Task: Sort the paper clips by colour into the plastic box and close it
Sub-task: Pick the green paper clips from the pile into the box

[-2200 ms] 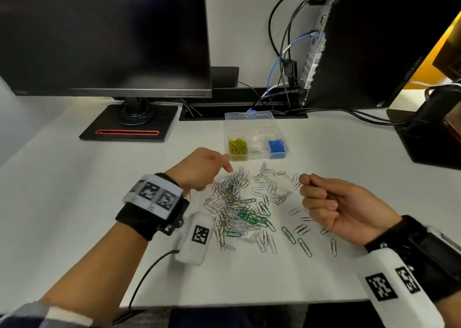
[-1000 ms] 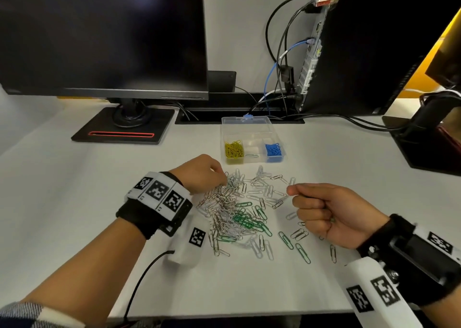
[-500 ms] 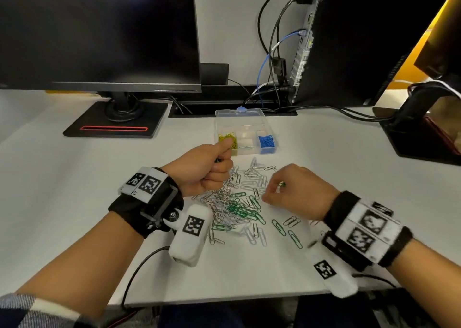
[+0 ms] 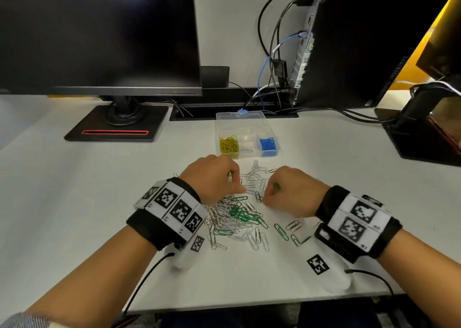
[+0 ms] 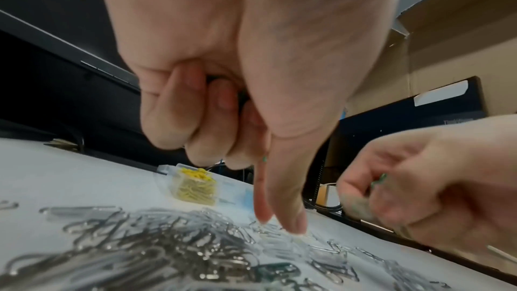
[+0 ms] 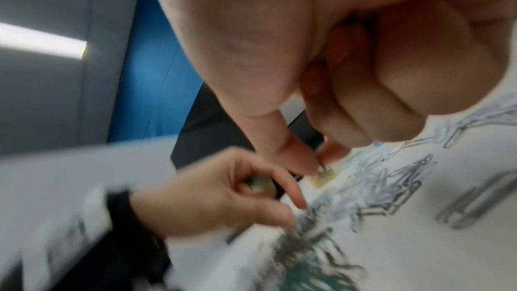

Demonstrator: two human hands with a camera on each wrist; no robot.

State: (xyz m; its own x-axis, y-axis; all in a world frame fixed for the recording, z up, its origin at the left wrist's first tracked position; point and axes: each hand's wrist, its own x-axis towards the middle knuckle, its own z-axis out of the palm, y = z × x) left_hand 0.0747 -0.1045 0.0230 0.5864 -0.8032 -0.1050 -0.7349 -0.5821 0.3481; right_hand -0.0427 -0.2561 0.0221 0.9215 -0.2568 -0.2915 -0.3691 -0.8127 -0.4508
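Observation:
A loose pile of silver and green paper clips [image 4: 237,215] lies on the white desk [image 4: 74,203]. Behind it stands the clear plastic box [image 4: 245,118], lid open, with yellow clips [image 4: 228,144] in its left compartment, blue clips [image 4: 268,144] in its right one and a single clip [image 4: 247,150] in the middle. My left hand [image 4: 237,185] reaches thumb and forefinger down onto the pile [image 5: 167,251]; its other fingers are curled round green clips [image 6: 257,183]. My right hand [image 4: 269,190] pinches a green clip [image 6: 323,168] at the pile's far side and holds more green clips [image 5: 380,178].
A monitor on a black stand [image 4: 117,123] rises at the back left. A second dark screen with a tangle of cables [image 4: 274,78] stands at the back right, and a black stand [image 4: 419,133] sits at the far right. Single clips [image 4: 294,225] lie near my right wrist.
My right hand turned palm down and moved left onto the pile, pinching a clip. My left hand rose briefly with thumb up, then came back down onto the clips.

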